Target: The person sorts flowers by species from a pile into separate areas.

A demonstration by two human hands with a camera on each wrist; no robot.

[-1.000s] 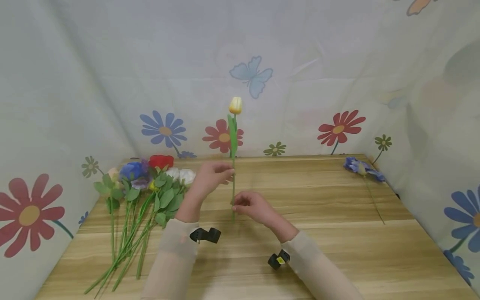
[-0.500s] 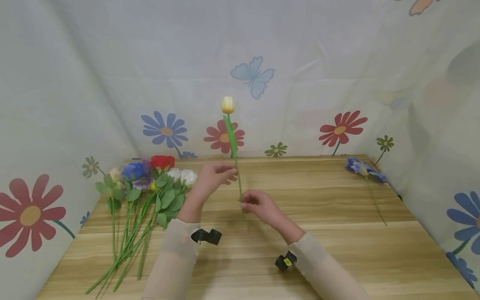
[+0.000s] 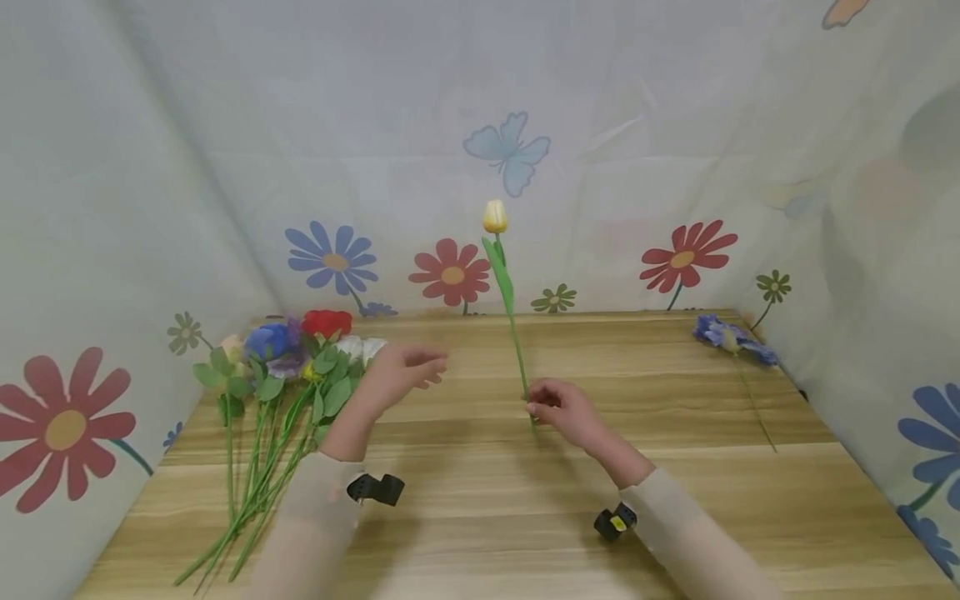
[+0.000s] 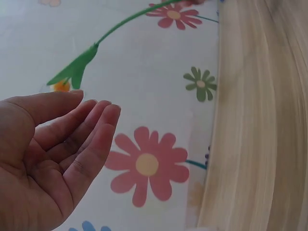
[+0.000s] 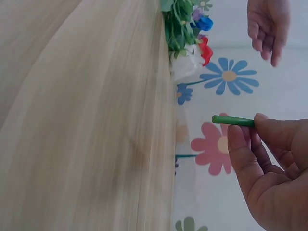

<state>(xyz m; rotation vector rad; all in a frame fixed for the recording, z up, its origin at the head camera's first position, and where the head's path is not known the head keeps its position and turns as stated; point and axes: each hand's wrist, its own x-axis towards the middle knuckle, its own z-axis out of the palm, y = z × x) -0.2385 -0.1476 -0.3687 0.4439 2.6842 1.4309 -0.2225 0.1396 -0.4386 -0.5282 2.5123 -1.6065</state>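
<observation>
A yellow tulip [image 3: 495,217] with a green leaf and long stem stands nearly upright over the middle of the table, its head tilted a little left. My right hand [image 3: 567,412] pinches the stem near its lower end between thumb and fingertips. In the right wrist view the cut end of the stem [image 5: 233,120] sticks out past the thumb. My left hand [image 3: 401,375] is apart from the tulip, to its left, with fingers loosely bent and nothing in them. The left wrist view shows the palm of that hand [image 4: 62,159] with the tulip's leaf [image 4: 79,65] beyond it.
On the left of the wooden table [image 3: 480,517] lies a pile of flowers with a blue bloom [image 3: 268,341], a red bloom [image 3: 327,322] and crossed green stems [image 3: 255,500]. A single blue-purple flower [image 3: 735,337] lies at the right back. Floral-printed cloth [image 3: 360,108] encloses the table.
My left hand has let go of the stem and drawn back left. My right hand has carried the tulip to the right, its stem now leaning left.
</observation>
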